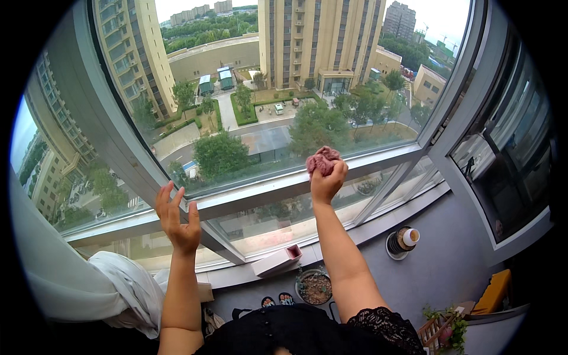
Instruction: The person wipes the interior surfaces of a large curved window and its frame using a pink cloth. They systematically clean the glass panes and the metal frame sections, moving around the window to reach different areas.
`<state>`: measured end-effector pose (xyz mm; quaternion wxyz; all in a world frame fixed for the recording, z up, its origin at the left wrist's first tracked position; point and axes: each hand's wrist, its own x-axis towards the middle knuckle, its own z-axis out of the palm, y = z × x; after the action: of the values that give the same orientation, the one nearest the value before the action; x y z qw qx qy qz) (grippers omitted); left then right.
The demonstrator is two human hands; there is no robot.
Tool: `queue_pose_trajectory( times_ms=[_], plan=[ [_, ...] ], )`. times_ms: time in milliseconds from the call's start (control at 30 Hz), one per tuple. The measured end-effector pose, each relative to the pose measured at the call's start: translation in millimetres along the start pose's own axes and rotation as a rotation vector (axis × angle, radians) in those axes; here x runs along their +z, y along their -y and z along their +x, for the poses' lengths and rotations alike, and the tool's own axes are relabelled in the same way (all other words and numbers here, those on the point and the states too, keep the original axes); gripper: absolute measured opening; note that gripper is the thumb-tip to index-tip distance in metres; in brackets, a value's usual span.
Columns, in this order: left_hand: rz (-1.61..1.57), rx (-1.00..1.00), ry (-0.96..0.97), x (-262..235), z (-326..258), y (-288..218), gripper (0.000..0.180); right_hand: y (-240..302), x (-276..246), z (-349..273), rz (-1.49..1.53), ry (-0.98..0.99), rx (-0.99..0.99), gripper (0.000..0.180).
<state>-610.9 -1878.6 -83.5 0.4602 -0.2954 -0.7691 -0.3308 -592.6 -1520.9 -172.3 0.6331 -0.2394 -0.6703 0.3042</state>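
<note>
the big upper window pane (284, 89) is a flat, unbroken sheet with open room right across it, bounded by the slanted left frame post (112, 124) and the right frame post (455, 83). the horizontal frame rail (260, 192) crosses under it and bars a straight sweep down to the lower panes (266, 222). the right hand (327, 180) with its bunched pink cloth (323, 160) sits at this rail; the left hand (177, 216) is open beside the left post. a white curtain (89, 278) crowds the lower left. down on the sill a pink box (278, 260) and a potted plant (315, 287) stand close together
</note>
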Motion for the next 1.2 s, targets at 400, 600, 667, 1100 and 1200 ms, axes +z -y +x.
queue_pose_trajectory(
  times_ms=[400, 600, 667, 1100, 1200],
  plan=[
    [0.355, 0.213, -0.378, -13.7, 163.7, 12.2, 0.066, 346.6, 60.7, 311.2, 0.184, -0.492, -0.675, 0.043],
    [0.476, 0.183, -0.444, -9.8, 161.2, 36.1, 0.055, 305.2, 90.0, 91.4, 0.262, 0.154, -1.482, 0.043],
    [0.416, 0.172, -0.436, 2.2, 164.9, 27.6, 0.054, 238.1, 75.2, 61.7, 0.204, 0.516, -1.899, 0.044],
    [0.334, 0.217, -0.437, -3.2, 167.0, 23.8, 0.048, 520.2, 85.2, 317.8, 0.588, -0.029, -1.167, 0.019],
    [0.313, 0.234, -0.460, -23.7, 153.7, 45.4, 0.047, 446.2, 125.9, 146.4, 0.511, -0.013, -1.402, 0.026]
  ],
)
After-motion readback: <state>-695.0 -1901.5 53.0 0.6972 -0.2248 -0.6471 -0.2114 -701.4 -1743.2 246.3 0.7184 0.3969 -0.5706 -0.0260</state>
